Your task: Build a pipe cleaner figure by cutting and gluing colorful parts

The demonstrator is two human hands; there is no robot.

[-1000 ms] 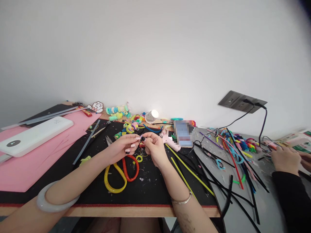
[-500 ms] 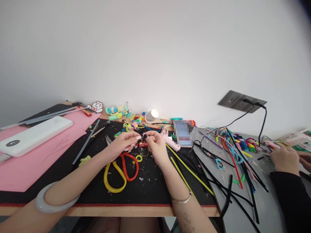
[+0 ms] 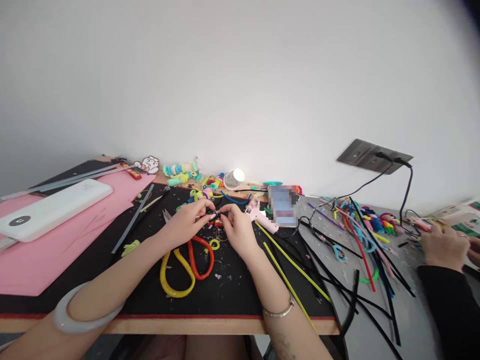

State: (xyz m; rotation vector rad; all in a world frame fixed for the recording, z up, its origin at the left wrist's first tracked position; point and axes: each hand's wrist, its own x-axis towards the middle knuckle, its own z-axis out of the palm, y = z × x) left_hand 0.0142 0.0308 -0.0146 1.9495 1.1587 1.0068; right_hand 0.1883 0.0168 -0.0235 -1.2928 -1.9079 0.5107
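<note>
Both hands meet over the black mat (image 3: 232, 295), fingertips pinched. My left hand (image 3: 190, 219) grips one side of a small dark-and-pale piece (image 3: 215, 215), too small to name. From the other side, my right hand (image 3: 239, 226) pinches the same piece with thumb and forefinger. Scissors (image 3: 177, 285) with one yellow and one red handle lie below my left hand, their blades partly hidden under it. Beneath the fingers shows a bit of a red object (image 3: 217, 223), mostly covered. A small yellow ring (image 3: 214, 244) rests near the red handle.
A pink glue gun (image 3: 260, 215) and a phone (image 3: 284, 207) lie right of my hands. Behind stands a paper cup (image 3: 234, 179). A white power bank (image 3: 56, 207) sits on pink sheets (image 3: 41, 272). Pipe cleaners (image 3: 363, 240) litter the grey surface, where another person's hand (image 3: 444, 247) works.
My left fingers have straightened and shifted, with the thumb now extended towards the piece. The right fingers have turned slightly, and more of the small piece shows between the hands.
</note>
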